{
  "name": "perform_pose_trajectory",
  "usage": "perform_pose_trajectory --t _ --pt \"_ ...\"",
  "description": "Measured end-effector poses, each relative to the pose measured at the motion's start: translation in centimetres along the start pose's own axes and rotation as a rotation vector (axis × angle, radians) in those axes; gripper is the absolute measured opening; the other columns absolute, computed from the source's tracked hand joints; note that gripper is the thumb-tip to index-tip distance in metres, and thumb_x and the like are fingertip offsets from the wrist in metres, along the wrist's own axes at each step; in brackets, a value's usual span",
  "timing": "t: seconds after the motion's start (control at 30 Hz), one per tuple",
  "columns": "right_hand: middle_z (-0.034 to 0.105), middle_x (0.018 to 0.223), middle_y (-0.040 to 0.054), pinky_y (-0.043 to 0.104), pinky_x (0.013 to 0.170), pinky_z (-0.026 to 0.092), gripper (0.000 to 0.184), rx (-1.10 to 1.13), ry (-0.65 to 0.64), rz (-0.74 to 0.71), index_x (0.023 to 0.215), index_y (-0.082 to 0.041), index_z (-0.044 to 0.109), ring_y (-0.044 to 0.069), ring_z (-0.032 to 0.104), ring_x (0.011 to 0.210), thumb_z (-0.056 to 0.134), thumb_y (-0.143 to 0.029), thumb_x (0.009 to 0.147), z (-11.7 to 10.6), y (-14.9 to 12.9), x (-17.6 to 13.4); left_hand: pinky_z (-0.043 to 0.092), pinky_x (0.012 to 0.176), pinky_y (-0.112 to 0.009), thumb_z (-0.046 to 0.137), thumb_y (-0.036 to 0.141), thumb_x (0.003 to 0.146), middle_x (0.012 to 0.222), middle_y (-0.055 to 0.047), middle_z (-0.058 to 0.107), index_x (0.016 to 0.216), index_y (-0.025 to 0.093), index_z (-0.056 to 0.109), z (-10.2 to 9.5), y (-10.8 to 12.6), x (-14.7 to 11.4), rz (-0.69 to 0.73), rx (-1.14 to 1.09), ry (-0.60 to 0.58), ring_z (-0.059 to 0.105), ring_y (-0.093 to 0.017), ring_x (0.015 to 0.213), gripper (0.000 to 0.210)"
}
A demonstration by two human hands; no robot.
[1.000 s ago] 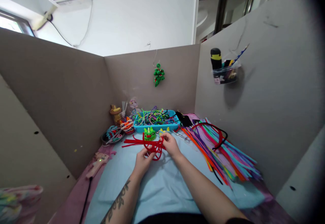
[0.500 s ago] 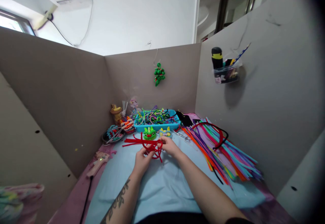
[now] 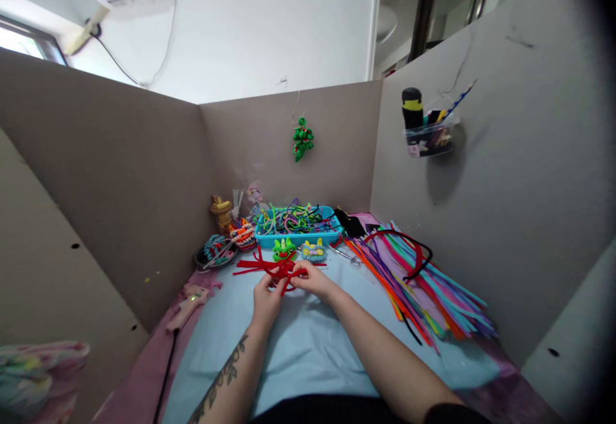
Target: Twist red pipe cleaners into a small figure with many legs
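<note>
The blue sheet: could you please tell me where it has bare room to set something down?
Bare sheet lies between the left forearm and right forearm, between the left forearm and pink tool, and between the right forearm and coloured stems. The far end, by the blue tray, is crowded.

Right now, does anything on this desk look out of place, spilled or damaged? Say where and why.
Nothing looks spilled or damaged. The bundle on the right stands out slightly: a black stem curls across it while most others lie fairly straight. The tray holds a tangle, and the held red stems splay loosely.
</note>
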State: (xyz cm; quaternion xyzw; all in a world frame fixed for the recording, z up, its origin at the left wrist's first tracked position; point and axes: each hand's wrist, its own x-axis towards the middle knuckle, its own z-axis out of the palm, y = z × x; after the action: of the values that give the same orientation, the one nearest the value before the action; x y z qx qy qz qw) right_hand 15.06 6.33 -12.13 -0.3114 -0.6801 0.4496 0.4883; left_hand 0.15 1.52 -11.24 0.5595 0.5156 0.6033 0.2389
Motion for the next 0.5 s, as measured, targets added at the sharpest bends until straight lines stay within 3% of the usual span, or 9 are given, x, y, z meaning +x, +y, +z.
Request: perform_pose_trajectory --t 0.17,0.33,0.5 --pt "0.058 0.065 -0.0021 0.024 0.054 0.044 0.035 0.233 0.023 0.157 0.078 -0.018 0.052 0.014 0.056 0.061 0.071 -0.042 0.061 0.8 -0.2 -0.3 0.044 0.064 -0.025 0.063 0.033 0.068 0.079 -0.004 0.068 0.093 0.018 0.069 0.2 0.2 -0.3 0.092 0.052 0.023 0.054 -0.014 0.063 0.030" --pt "0.063 0.092 0.0043 0.024 0.059 0.046 0.043 0.443 0.058 0.157 0.092 -0.019 0.051 0.016 0.061 0.076 0.073 -0.035 0.058 1.2 -0.1 -0.4 0.043 0.066 -0.024 0.063 0.033 0.069 0.081 -0.004 0.068 0.094 0.019 0.069 0.3 0.0 -0.4 0.100 0.063 0.033 0.055 -0.014 0.065 0.030" --pt "0.063 0.092 0.0039 0.023 0.054 0.044 0.041 0.510 0.118 0.214 0.098 -0.021 0.049 0.014 0.060 0.070 0.068 -0.030 0.063 1.0 0.2 -0.3 0.043 0.065 -0.025 0.063 0.034 0.069 0.082 -0.005 0.068 0.097 0.017 0.068 0.5 0.0 -0.4 0.093 0.101 0.027 0.053 -0.013 0.063 0.033"
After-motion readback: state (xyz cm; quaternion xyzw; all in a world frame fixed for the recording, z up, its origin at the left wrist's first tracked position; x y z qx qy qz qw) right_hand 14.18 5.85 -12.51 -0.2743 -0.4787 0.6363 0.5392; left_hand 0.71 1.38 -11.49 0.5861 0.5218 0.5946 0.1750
